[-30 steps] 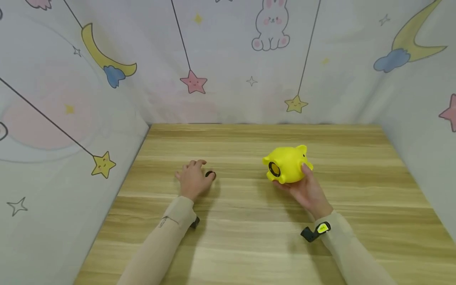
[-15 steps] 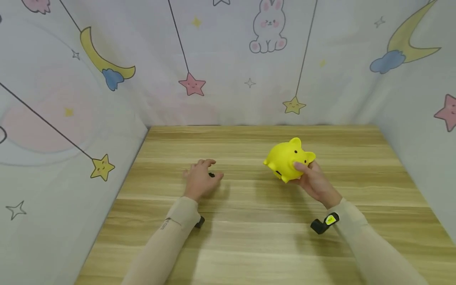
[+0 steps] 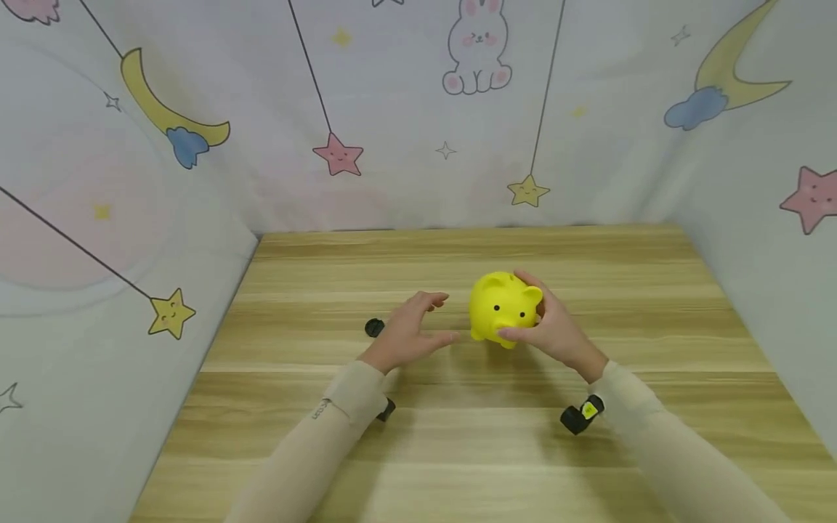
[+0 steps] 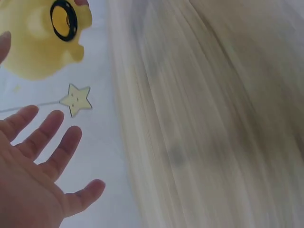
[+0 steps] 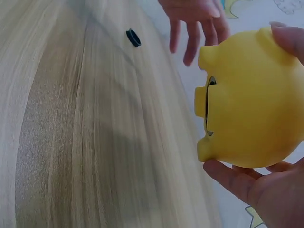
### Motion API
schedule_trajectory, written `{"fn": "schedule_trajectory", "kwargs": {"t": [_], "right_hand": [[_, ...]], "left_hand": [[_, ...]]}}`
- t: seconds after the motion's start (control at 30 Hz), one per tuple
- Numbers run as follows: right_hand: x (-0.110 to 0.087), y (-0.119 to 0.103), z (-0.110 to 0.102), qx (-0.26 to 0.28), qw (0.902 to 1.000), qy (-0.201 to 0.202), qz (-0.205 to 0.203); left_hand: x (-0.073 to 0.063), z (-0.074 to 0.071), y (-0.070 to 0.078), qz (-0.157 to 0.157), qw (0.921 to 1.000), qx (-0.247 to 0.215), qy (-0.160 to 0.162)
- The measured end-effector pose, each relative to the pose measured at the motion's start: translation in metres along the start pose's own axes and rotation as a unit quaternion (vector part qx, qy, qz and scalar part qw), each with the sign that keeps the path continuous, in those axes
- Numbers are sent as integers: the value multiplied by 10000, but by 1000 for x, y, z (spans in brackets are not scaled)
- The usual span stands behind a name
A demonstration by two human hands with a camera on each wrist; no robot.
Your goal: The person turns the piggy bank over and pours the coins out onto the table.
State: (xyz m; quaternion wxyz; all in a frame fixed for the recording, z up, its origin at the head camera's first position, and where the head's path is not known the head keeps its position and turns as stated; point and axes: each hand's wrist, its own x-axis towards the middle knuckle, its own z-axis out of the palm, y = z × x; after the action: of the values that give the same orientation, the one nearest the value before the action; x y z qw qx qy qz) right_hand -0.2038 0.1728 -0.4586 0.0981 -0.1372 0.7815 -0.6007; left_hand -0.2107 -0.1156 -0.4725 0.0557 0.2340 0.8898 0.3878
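Pig: yellow, a piggy bank by its look; the pig is held just above the table, roughly upright, its face toward the person.
Right hand: the right hand grips the pig firmly, thumb across the front by the snout, fingers round the far side.
Left hand: the left hand holds nothing; thumb and fingers are spread wide, pointing at the pig, near but apart from it.
Base hole: the black-rimmed base hole shows on the underside in the left wrist view; yellow inside the rim suggests it is uncovered.
Cap: the black cap lies on the table just beside the left hand, well apart from the pig.
Done: the pig is up and in one hand; the cap is off, judging by the hole.
Not done: the pig has only one hand on it, and the cap sits loose, untouched.
Contents: cannot tell whether anything is inside.
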Motion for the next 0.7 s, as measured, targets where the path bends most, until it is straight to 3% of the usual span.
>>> {"fn": "schedule_trajectory", "kwargs": {"t": [0.27, 0.43, 0.7], "right_hand": [[-8, -5, 12, -656, 9969, -207, -380], [-12, -5, 15, -779, 9944, -280, -664], [-10, -2, 17, -870, 9918, -386, -857]], "left_hand": [[11, 11, 19, -29, 9913, -1033, -818], [15, 13, 22, -54, 9851, -1388, -1015], [17, 15, 21, -264, 9839, -1391, -1086]]}}
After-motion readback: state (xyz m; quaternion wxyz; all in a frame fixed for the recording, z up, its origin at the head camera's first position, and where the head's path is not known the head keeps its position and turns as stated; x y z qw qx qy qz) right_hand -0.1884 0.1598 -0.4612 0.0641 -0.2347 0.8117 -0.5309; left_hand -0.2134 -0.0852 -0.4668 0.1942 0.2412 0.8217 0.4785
